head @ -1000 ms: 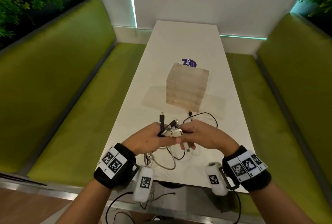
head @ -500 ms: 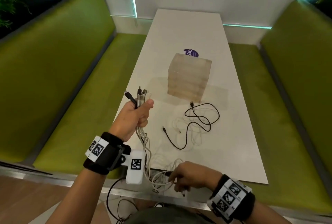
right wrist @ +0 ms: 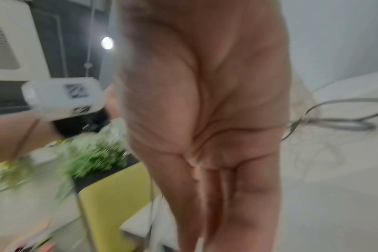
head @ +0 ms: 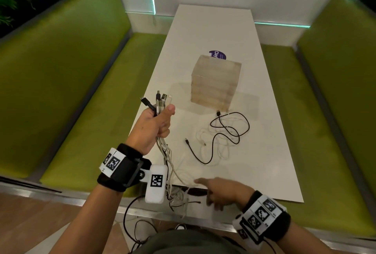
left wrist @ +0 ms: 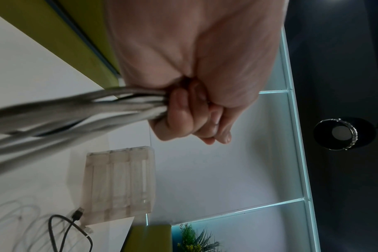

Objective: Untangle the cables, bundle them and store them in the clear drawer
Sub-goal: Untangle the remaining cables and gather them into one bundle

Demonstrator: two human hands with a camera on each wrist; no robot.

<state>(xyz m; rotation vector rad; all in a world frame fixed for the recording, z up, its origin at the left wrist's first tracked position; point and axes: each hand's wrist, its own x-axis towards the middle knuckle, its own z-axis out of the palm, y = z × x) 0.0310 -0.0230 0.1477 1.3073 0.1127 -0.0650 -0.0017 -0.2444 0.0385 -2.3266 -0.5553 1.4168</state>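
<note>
Since half a second ago, fingers of the right hand [head: 221, 193] have been extended, holding nothing, at the near table [head: 264, 152] edge, 6 o'clock; a cable bundle [head: 162, 103] is clenched by the left hand [head: 155, 126] at 9 o'clock.

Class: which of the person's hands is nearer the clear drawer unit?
Left. The left hand is raised just left of the drawer unit; the right hand is at the table's near edge.
</note>
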